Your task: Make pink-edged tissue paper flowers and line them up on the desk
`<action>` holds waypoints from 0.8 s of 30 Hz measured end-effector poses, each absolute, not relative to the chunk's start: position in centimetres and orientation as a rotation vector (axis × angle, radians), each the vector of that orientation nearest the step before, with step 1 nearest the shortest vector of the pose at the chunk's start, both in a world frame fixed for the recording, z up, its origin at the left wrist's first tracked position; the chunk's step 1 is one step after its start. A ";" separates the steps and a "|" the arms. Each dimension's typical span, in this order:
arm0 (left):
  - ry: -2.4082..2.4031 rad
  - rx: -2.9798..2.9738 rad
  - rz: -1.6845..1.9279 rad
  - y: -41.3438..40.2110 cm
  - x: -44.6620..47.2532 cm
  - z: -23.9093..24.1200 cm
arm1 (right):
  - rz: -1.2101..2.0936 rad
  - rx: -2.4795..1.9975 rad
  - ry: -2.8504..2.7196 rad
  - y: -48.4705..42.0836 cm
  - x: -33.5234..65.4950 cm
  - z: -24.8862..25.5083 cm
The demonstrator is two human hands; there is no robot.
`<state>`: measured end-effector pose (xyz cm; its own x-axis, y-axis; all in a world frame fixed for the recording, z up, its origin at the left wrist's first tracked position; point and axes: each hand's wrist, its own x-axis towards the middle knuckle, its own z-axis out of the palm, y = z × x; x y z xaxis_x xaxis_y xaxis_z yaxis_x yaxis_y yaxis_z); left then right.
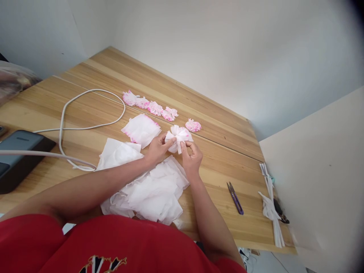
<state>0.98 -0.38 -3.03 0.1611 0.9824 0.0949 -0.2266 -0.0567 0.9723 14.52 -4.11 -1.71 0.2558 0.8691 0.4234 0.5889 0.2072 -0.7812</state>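
Between my two hands is a white tissue paper flower with pleated, fanned-out layers and a trace of pink at its edge. My left hand pinches its left side between thumb and fingers. On the right, my right hand pinches a layer at the lower edge. Just left of the flower lies a flat stack of white tissue sheets with pink edges. Beneath my forearms spreads a loose pile of white tissue sheets. Beyond my hands sits a finished-looking pink-edged paper flower.
Several pink-and-white paper flowers form a row farther back. Purple thread snips lie at right. White strips rest by the right-hand panel. A white cable loops from a dark grey device at left. A wall borders the wooden table.
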 end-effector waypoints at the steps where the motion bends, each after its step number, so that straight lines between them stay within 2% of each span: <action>1: 0.874 1.159 1.241 -0.4 1.0 -3.1 | 0.359 -1.478 -1.420 -4.1 14.5 -1.7; 5: 0.870 1.142 1.231 -0.3 1.0 -3.1 | 0.415 -1.475 -1.301 -3.9 14.6 -1.7; 11: 0.978 1.309 1.193 -0.4 1.0 -3.4 | -0.021 -1.428 -1.653 -4.1 14.7 -1.3; 14: 1.060 1.484 1.129 -0.6 0.9 -3.5 | -0.063 -1.447 -1.703 -4.1 14.7 -1.4; 21: 0.946 1.394 1.131 -0.4 0.9 -3.7 | 0.559 -1.451 -1.240 -3.7 14.8 -1.7; 24: 0.910 1.343 1.138 -0.3 0.9 -3.8 | 0.638 -1.419 -1.177 -3.8 14.7 -1.4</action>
